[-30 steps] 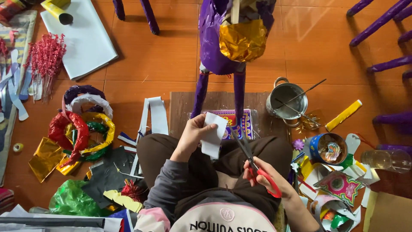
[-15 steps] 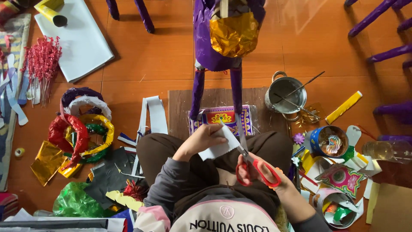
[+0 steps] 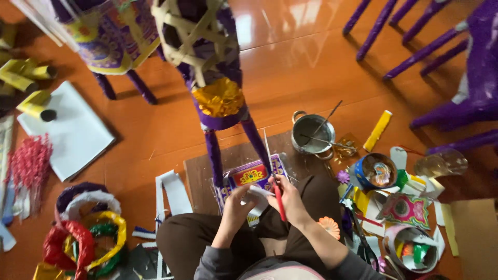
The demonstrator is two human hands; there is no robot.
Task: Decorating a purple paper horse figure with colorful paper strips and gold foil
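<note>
My left hand [image 3: 238, 206] pinches a small white piece of paper [image 3: 258, 192] above my lap. My right hand [image 3: 288, 199] grips red-handled scissors [image 3: 278, 200], and their thin blade points up past the paper. Both hands meet over a purple, red and gold printed sheet [image 3: 251, 177] lying on a brown board [image 3: 199, 176]. Just beyond stands a purple paper-covered figure [image 3: 207, 52] with woven straps, a gold foil flower and purple legs.
A metal pot [image 3: 310, 133] with sticks in it sits to the right, near a yellow strip [image 3: 377, 130], a blue bowl [image 3: 374, 170] and paper scraps. Coloured paper rings [image 3: 85, 233], white paper [image 3: 67, 132] and red tassels [image 3: 28, 163] lie left. Purple legs [image 3: 415, 57] stand at back right.
The view has tilted up and closed in on the figure. My right hand has lifted the scissors from beside my lap to the paper, and both hands have come together over the printed sheet.
</note>
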